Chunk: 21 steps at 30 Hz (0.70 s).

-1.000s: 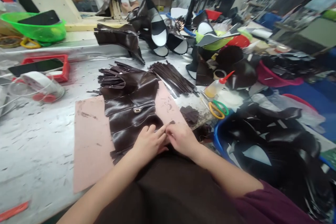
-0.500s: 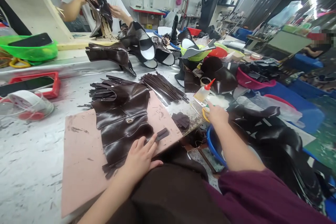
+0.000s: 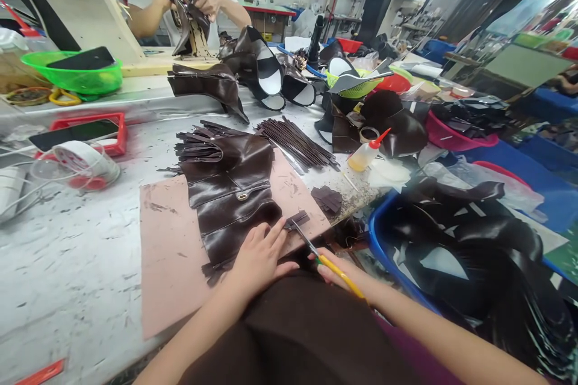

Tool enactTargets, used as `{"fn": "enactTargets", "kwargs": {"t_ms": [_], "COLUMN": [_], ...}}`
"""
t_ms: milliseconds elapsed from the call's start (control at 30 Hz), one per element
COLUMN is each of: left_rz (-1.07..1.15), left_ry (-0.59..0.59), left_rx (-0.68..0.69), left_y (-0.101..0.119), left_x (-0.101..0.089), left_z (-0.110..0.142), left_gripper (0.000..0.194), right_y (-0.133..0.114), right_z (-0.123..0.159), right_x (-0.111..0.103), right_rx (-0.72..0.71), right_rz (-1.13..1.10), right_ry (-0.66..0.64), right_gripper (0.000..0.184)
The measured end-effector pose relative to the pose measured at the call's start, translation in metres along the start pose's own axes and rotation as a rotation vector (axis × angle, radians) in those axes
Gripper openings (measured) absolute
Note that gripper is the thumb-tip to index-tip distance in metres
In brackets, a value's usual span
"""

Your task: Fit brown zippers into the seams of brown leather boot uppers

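Clamping just-fetched yellow-handled metal scissors [image 3: 335, 269], your right hand [image 3: 348, 269] can cut the flat dark-brown strip [image 3: 297, 219], two o'clock from your spread-fingered left hand [image 3: 256, 255].

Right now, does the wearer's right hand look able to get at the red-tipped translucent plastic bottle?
Probably yes: nothing tall seems to block the bottle. But the right hand holds yellow-and-green-handled metal scissors, and may need to set them down.
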State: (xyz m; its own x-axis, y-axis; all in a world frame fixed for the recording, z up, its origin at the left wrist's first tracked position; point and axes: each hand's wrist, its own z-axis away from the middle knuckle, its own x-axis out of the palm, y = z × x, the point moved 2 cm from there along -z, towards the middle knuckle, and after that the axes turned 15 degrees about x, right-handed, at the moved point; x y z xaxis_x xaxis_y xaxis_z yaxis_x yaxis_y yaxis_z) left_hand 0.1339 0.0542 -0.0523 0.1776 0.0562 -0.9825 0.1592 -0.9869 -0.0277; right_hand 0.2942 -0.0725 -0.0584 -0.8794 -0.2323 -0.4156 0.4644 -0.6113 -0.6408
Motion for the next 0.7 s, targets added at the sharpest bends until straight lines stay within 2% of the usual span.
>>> {"fn": "enactTargets", "kwargs": {"t_ms": [133, 233, 367, 567, 633, 700], "left_rz": [0.003, 0.002, -0.009, -0.019, -0.023, -0.031], "left_ry": [-0.001, 0.001, 0.012, 0.009, 0.012, 0.019], "left_rx": [-0.005, -0.011, -0.009, -0.011, -0.016, -0.021], "left_y": [0.0, 0.001, 0.001, 0.001, 0.001, 0.001], "left_x": [0.0, 0.001, 0.004, 0.005, 0.003, 0.001], "left_z": [0.0, 0.001, 0.002, 0.002, 0.001, 0.0], "left_gripper": [0.061, 0.058, 0.056, 0.055, 0.054, 0.053], "right_y": [-0.022, -0.028, -0.025, -0.014, -0.01, -0.005], "right_z": [-0.009, -0.008, -0.009, -0.016, -0.017, -0.018], "right_x": [0.005, 0.008, 0.011, 0.015, 0.01, -0.003], "right_rx": [0.037, 0.029, -0.009, -0.044, 0.002, 0.051], "right_rz": [0.139, 0.148, 0.087, -0.115, -0.183, -0.256], "right_ry": [0.107, 0.17, 0.224, 0.223, 0.191, 0.175], "right_gripper": [0.037, 0.034, 0.037, 0.042, 0.045, 0.051]}}
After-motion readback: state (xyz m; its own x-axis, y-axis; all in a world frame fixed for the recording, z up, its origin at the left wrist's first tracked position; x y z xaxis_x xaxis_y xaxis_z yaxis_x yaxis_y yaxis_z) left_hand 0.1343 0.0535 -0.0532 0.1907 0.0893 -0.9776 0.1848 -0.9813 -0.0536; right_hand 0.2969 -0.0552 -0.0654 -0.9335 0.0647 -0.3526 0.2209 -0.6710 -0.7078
